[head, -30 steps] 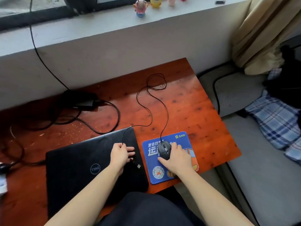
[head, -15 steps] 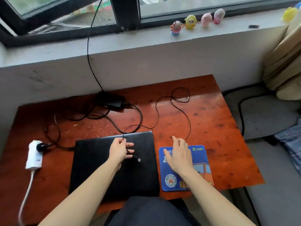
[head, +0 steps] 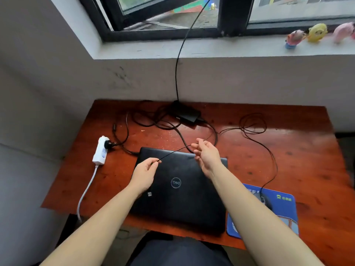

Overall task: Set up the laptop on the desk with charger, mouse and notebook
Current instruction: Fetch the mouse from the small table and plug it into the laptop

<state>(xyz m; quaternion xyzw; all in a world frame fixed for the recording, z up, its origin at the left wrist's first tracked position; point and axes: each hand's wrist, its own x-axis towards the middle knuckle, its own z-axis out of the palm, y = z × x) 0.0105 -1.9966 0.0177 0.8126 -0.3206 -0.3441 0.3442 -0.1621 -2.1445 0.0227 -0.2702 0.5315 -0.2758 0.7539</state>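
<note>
A closed black laptop (head: 184, 191) lies on the red-brown wooden desk (head: 299, 162). Above its lid, my left hand (head: 146, 173) and my right hand (head: 206, 154) each pinch the thin black mouse cable (head: 175, 150), stretched taut between them. The cable loops off to the right (head: 253, 123) and runs down to the black mouse (head: 266, 201), which rests on the blue mouse pad (head: 286, 214), partly hidden by my right forearm. The black charger brick (head: 187, 113) sits at the back of the desk among tangled cords. No notebook is in view.
A white power strip (head: 100, 151) with a black plug in it lies left of the laptop, its white cord hanging off the front edge. A black cord climbs from the charger to the window. Small toy figures (head: 317, 32) stand on the sill.
My right hand left the mouse and pad and rose to pinch the cable. My left hand shifted left along it, so the cable is now taut. The view swung left and up.
</note>
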